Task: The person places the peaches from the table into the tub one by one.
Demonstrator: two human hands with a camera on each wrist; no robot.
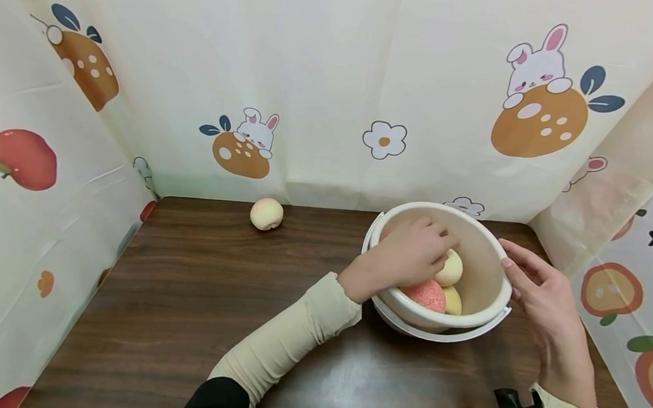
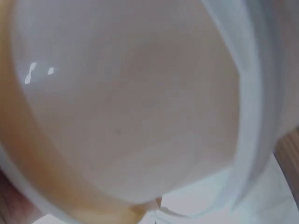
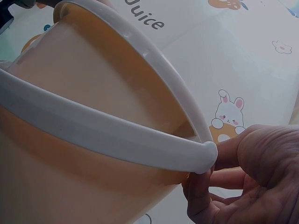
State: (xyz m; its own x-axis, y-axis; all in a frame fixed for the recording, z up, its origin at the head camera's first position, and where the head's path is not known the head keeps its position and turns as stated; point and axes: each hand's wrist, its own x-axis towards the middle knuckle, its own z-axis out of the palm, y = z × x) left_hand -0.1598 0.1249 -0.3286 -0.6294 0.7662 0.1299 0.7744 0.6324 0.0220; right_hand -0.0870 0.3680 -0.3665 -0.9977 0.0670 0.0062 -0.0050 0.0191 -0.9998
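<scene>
A white plastic bucket (image 1: 486, 285) stands at the right of the table, its handle (image 1: 448, 336) lowered against the near side. My left hand (image 1: 416, 251) reaches over the rim into it, fingers bent downward. Right by those fingers lies a pale yellow peach (image 1: 450, 268); the fingertips are hidden, so a grasp on it cannot be confirmed. Beneath are a pinkish-red fruit (image 1: 425, 295) and a yellow fruit (image 1: 453, 301). My right hand (image 1: 550, 295) pinches the bucket's right rim, beside the handle's end (image 3: 205, 156). The left wrist view looks into the bucket's smooth inner wall (image 2: 140, 102).
Another pale peach (image 1: 266, 214) with a pink blush sits at the table's back edge, left of the bucket. The dark wooden table (image 1: 213, 284) is enclosed by printed cloth (image 1: 334, 91) at the back and both sides.
</scene>
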